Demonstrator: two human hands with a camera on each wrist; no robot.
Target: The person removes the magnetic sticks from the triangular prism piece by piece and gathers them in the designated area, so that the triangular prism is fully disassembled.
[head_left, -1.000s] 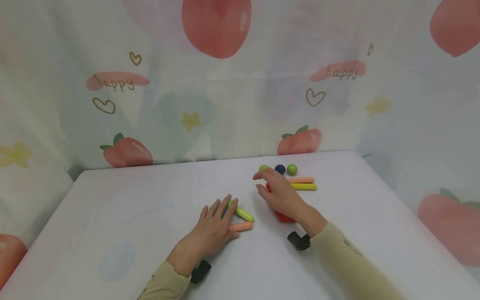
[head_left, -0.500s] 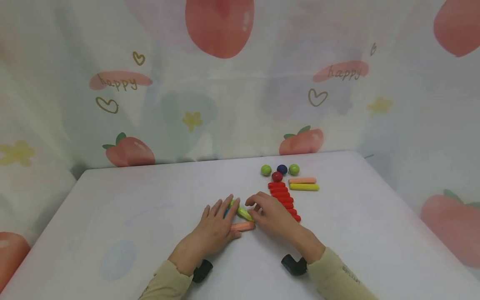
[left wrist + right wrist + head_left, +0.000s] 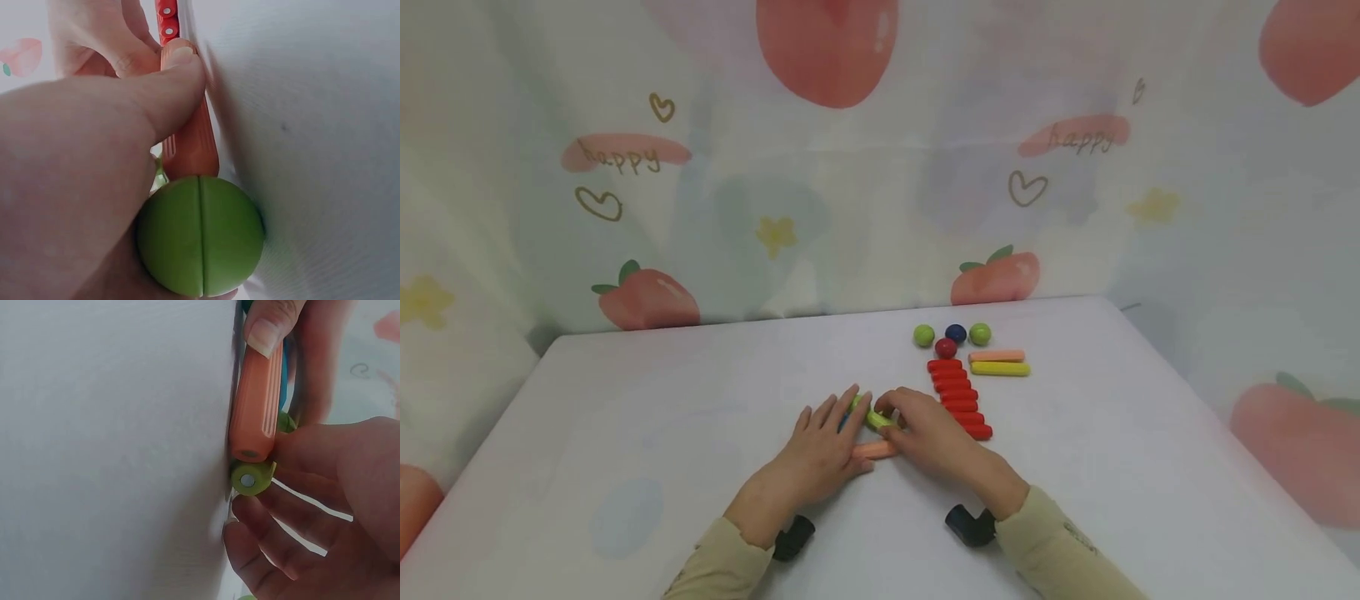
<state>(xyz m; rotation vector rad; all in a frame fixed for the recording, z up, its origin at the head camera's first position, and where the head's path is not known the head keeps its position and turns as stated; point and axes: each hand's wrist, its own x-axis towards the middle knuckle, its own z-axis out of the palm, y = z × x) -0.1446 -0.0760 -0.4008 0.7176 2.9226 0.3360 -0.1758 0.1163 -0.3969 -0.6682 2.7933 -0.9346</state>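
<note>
My left hand (image 3: 816, 454) lies with straight, spread fingers over a small group of magnetic toy pieces. Its thumb rests along an orange magnetic stick (image 3: 192, 140), and a green ball (image 3: 200, 237) sits at the stick's near end in the left wrist view. A blue piece (image 3: 284, 375) is mostly hidden beneath that hand. From the other side, my right hand (image 3: 932, 437) pinches the end of a yellow-green magnetic stick (image 3: 250, 479) between thumb and fingers. This stick (image 3: 878, 420) slants beyond the orange one.
Several red sticks (image 3: 958, 396) lie in a column right of the hands, with a red ball (image 3: 946, 348) at its far end. Behind are two green balls (image 3: 980, 334) and a dark blue ball (image 3: 956, 333). An orange stick (image 3: 997, 356) and a yellow stick (image 3: 1000, 368) lie beside them.
My right hand has come left and nearer from above the red column to the yellow-green stick, uncovering the red sticks and red ball. My left hand has stayed over its pieces.
</note>
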